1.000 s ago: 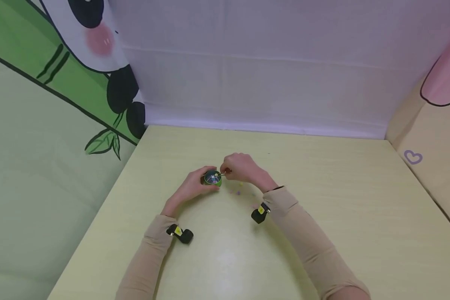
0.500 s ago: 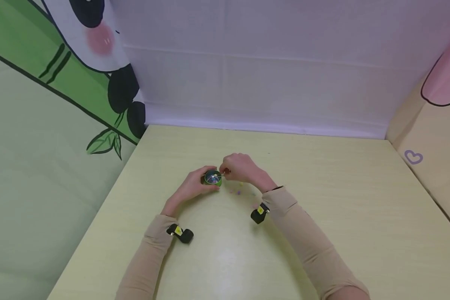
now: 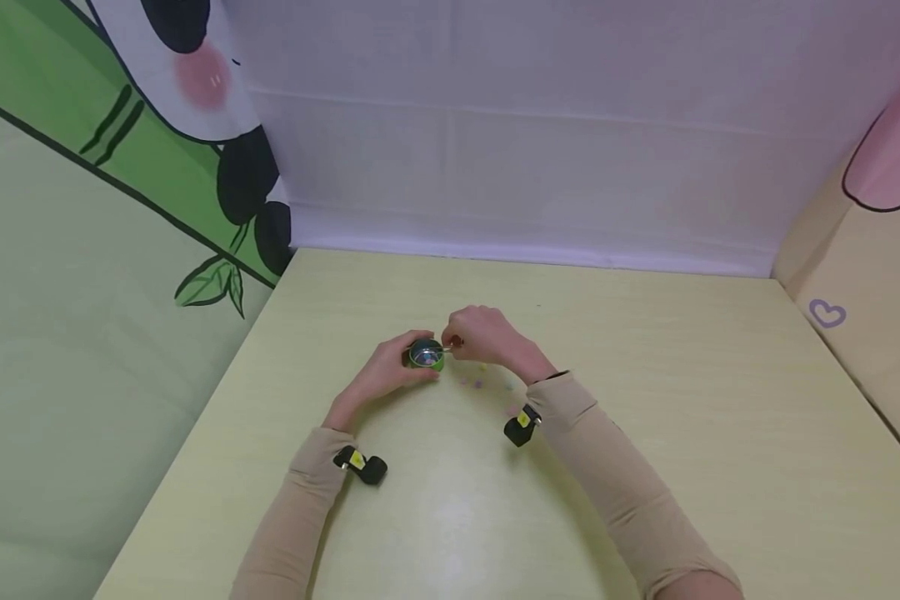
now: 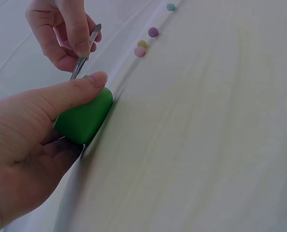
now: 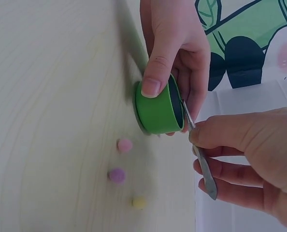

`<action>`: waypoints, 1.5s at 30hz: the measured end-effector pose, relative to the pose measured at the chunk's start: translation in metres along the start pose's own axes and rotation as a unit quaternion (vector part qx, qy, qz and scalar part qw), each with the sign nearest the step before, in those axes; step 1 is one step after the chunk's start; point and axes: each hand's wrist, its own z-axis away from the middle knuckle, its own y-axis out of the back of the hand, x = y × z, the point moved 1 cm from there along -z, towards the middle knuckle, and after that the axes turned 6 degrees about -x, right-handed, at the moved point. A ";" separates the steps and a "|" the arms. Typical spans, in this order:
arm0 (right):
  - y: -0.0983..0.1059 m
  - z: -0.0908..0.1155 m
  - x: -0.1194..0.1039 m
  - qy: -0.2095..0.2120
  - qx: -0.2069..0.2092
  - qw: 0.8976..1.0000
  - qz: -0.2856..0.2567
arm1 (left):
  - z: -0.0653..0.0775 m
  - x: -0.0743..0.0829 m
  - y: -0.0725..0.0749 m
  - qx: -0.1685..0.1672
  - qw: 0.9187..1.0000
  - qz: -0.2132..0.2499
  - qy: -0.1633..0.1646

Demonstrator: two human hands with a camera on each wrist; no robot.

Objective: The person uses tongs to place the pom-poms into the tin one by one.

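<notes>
My left hand (image 3: 387, 369) grips a small green cup (image 5: 158, 112) with a dark inside, thumb on one side and fingers on the other. The cup stands on the table, its mouth partly visible in the head view with small coloured bits inside. My right hand (image 3: 486, 337) pinches a slim metal tool (image 5: 205, 171) between thumb and fingers. The tool has a ridged stretch and a flat, leaf-shaped rear end; its thin tip reaches over the cup's rim and is partly hidden. Beside the cup lie small balls: pink (image 5: 124, 145), purple (image 5: 117, 175), yellow (image 5: 139, 202) and teal (image 4: 171, 7).
The pale wooden table (image 3: 450, 500) extends around both hands. A pale lilac cloth (image 3: 525, 167) hangs behind it, with printed cloth (image 3: 120, 375) at the left. Black wrist cameras (image 3: 522, 425) sit on both beige sleeves, the right one close over the table.
A pale speck seen at the tool's tip over the cup's mouth in the earlier frames no longer shows there. Both hands keep nearly the same place and hold.
</notes>
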 end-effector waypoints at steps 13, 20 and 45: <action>-0.003 0.010 -0.003 -0.025 -0.008 1.000 0.006 | 0.006 -0.005 0.002 -0.006 1.000 -0.009 -0.011; -0.004 0.018 -0.003 -0.031 -0.007 0.999 0.007 | 0.006 -0.007 0.001 -0.007 1.000 -0.011 -0.011; -0.026 0.051 0.024 -0.073 -0.014 0.997 -0.022 | 0.007 -0.005 0.001 -0.016 1.000 -0.013 0.002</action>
